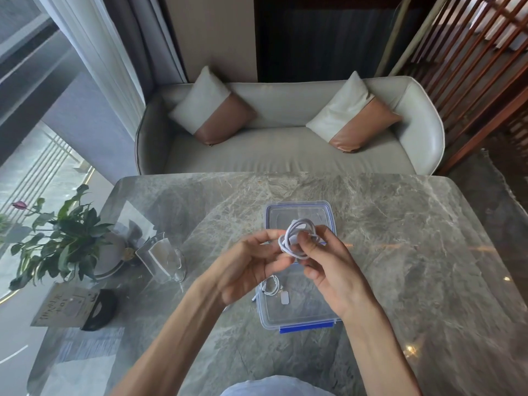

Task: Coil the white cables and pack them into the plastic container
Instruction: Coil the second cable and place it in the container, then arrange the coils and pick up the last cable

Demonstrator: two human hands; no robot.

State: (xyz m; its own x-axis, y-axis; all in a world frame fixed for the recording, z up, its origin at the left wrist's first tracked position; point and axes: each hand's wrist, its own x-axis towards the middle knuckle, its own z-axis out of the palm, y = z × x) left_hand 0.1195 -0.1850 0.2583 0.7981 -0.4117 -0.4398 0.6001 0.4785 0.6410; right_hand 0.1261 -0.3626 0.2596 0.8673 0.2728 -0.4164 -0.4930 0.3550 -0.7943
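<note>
Hands: the left hand (254, 267) and right hand (328, 270) both pinch one coiled white cable (297, 238) with curled fingers.
Cable: looped bundle held in the air over the far edge of the plastic container (305, 312).
Container: open on the marble table (414, 238), with a second white cable (270, 287) coiled inside.
Lid (300, 210): just beyond the container.
Left side: a glass jug (163, 258) and a potted plant (65, 232).
</note>
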